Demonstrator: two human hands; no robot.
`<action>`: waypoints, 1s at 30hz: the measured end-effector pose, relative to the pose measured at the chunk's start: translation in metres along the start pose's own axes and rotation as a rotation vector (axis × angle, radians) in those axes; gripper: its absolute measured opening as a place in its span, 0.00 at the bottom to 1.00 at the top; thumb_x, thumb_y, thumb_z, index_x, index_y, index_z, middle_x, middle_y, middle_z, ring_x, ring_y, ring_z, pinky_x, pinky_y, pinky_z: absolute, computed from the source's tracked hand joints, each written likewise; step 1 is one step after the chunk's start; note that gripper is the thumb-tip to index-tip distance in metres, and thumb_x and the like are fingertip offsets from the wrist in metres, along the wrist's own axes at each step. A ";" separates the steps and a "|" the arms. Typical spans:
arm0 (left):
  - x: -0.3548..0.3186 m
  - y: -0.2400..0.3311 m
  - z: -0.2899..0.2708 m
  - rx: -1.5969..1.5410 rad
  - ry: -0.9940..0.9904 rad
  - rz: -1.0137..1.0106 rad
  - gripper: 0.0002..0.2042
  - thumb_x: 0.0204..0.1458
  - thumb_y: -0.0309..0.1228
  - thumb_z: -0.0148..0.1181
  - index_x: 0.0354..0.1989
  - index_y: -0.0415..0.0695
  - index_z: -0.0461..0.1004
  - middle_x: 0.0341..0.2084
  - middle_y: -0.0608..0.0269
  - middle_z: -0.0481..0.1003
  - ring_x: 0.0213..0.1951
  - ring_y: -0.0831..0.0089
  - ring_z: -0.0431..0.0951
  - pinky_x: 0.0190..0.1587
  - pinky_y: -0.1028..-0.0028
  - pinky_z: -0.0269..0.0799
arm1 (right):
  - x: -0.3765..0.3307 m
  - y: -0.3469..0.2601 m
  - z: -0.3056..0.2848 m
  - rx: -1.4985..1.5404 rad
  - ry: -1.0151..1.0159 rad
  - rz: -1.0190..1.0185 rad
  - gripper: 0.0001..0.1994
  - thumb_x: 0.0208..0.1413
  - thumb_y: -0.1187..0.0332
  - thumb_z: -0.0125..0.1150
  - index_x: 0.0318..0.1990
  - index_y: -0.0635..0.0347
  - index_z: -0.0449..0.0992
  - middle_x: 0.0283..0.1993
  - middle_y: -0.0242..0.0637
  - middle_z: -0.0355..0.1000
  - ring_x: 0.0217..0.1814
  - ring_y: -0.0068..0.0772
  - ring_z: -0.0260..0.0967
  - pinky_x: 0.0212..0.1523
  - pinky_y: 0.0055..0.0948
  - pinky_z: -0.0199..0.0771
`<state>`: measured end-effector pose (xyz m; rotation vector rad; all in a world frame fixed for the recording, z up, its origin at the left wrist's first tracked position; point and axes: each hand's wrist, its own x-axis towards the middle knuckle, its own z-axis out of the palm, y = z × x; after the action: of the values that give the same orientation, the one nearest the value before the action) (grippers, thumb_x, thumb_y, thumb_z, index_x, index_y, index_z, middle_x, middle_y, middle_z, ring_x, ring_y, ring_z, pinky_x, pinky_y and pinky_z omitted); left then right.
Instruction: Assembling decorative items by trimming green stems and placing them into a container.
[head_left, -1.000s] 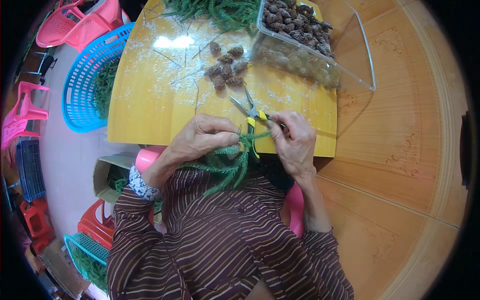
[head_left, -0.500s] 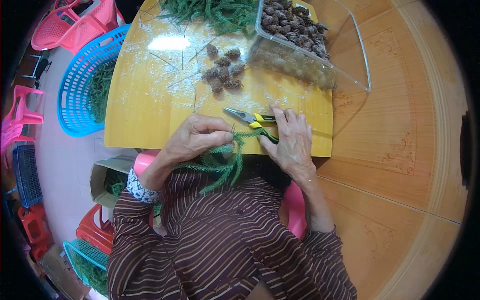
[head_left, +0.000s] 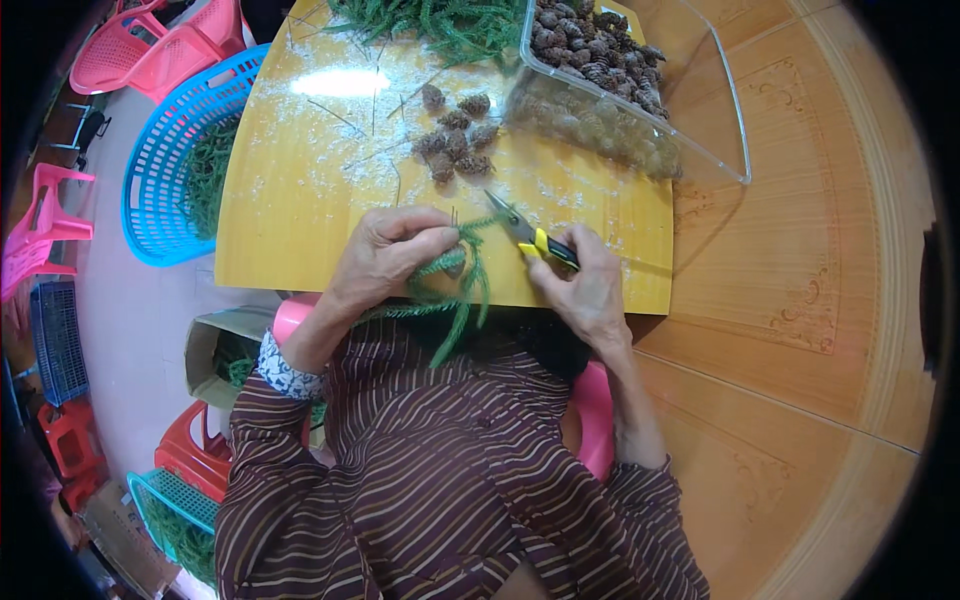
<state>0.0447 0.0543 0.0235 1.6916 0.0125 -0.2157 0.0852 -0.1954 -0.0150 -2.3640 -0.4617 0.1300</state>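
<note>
My left hand point(head_left: 388, 258) pinches a green artificial pine sprig point(head_left: 462, 290) over the front edge of the yellow table point(head_left: 290, 245). Thin wire ends stick up beside its thumb, and the sprig's branches droop below. What lies inside the curled fingers is hidden. On the right, my right hand point(head_left: 588, 285) is closed round the yellow-and-black handles of long-nose pliers point(head_left: 530, 232). The pliers' tip points up and left, a little above the sprig and apart from the wire ends. Farther off, a small group of brown pine cones point(head_left: 456, 138) lies on the table.
A clear plastic bin point(head_left: 600, 120) full of pine cones stands at the back right. Green sprigs point(head_left: 435, 25) are heaped at the far edge, with loose wires and white flecks nearby. To the left are a blue basket point(head_left: 150, 190) and a cardboard box point(head_left: 205, 350).
My right hand has closed on the pliers and lifted them from the table, their tip swinging upward. My left hand still holds the sprig, now shifted slightly up.
</note>
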 end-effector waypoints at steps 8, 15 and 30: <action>0.004 -0.006 -0.005 0.168 0.113 0.201 0.06 0.51 0.25 0.59 0.33 0.34 0.77 0.23 0.64 0.74 0.27 0.81 0.72 0.30 0.79 0.67 | -0.022 -0.002 -0.008 0.923 -0.215 0.227 0.10 0.52 0.68 0.66 0.32 0.60 0.70 0.27 0.24 0.67 0.28 0.13 0.61 0.27 0.17 0.62; 0.007 -0.005 -0.003 0.284 0.057 0.370 0.05 0.48 0.23 0.59 0.31 0.35 0.76 0.21 0.60 0.73 0.25 0.73 0.72 0.29 0.75 0.66 | -0.027 -0.017 -0.005 0.990 -0.353 0.209 0.13 0.48 0.67 0.72 0.34 0.61 0.73 0.28 0.21 0.69 0.30 0.11 0.62 0.30 0.14 0.62; 0.006 -0.004 0.002 0.557 0.022 0.601 0.09 0.43 0.21 0.63 0.34 0.37 0.75 0.23 0.58 0.69 0.30 0.62 0.71 0.36 0.67 0.65 | -0.030 -0.021 -0.014 0.744 -0.497 0.315 0.14 0.44 0.66 0.72 0.38 0.60 0.77 0.27 0.18 0.65 0.29 0.10 0.56 0.30 0.15 0.57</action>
<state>0.0502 0.0520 0.0185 2.1612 -0.5790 0.2785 0.0547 -0.2008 0.0090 -1.6303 -0.2031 0.8874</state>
